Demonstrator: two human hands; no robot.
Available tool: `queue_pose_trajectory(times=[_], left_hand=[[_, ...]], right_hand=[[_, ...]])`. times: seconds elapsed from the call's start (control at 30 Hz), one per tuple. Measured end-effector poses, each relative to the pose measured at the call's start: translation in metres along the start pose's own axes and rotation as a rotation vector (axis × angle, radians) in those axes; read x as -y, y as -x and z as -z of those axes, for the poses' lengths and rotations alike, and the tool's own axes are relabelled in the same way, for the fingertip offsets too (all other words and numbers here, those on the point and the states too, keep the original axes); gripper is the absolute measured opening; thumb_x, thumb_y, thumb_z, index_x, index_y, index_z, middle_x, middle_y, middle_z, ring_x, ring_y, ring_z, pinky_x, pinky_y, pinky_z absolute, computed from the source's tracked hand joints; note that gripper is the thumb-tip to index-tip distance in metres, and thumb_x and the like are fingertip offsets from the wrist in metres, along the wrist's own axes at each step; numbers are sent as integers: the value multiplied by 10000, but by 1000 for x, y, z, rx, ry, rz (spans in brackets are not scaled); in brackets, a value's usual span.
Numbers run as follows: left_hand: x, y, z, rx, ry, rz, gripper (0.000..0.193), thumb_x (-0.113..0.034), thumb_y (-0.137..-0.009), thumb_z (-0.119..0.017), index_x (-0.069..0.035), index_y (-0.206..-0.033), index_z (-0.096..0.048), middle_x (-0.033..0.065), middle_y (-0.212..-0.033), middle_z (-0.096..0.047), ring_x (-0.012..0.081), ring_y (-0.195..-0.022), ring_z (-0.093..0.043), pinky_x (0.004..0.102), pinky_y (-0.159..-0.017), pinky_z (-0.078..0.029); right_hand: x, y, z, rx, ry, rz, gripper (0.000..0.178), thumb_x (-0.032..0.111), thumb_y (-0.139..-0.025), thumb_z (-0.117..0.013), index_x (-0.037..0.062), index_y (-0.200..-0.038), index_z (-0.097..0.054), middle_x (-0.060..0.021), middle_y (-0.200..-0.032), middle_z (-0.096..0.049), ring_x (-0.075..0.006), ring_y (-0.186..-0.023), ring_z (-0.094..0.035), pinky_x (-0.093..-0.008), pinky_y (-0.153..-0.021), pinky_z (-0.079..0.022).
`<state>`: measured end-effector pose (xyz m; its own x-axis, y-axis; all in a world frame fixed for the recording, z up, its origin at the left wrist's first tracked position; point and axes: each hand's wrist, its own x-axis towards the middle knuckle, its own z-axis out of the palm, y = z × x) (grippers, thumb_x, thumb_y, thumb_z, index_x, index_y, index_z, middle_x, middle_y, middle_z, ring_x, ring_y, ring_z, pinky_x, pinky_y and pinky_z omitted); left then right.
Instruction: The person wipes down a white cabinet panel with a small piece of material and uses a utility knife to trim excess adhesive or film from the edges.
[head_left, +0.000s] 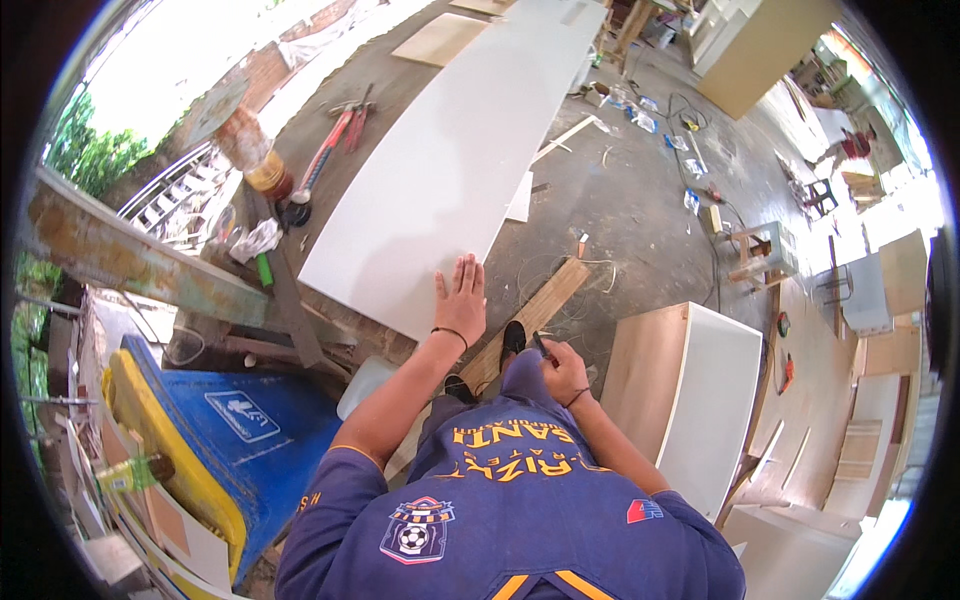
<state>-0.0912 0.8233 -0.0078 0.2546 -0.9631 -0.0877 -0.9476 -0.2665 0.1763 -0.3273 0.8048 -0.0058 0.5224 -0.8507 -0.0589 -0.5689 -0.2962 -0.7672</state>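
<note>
A long white panel [430,180] stretches away from me, its near end just ahead of my body. My left hand [462,298] lies flat on the panel's near right corner, fingers stretched out and together. Close to my lap, my right hand [566,372] is closed around a small, slim dark stick-like thing [541,344]; its exact kind is too small to make out. This hand stays apart from the panel. Below, a wooden plank [545,300] runs along the floor by my dark-shod feet.
To the left lie a blue and yellow bin [270,410], a red-handled hammer [325,155] and a rusty post [245,145]. At right stand a white-sided cabinet box [705,400] and a small stool [765,250]. Cables and plastic packets [645,122] litter the floor. A person [855,145] is far right.
</note>
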Motion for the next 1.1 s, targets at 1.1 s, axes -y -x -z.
queue_pose_trajectory(times=[1.1], left_hand=[[-39,-129,7,-6,-81,238,668,-231,-851,-496,-32,-1438,-248,116,-1528,-172,302,-1424,-102,542,-1117,-77]], right_hand=[[-207,-196,153,-173,-336,-425,351,61,-775,-668,-11,-1112,-604,-33,-840,-578,-112,-721,-529,-264,-688,-466]])
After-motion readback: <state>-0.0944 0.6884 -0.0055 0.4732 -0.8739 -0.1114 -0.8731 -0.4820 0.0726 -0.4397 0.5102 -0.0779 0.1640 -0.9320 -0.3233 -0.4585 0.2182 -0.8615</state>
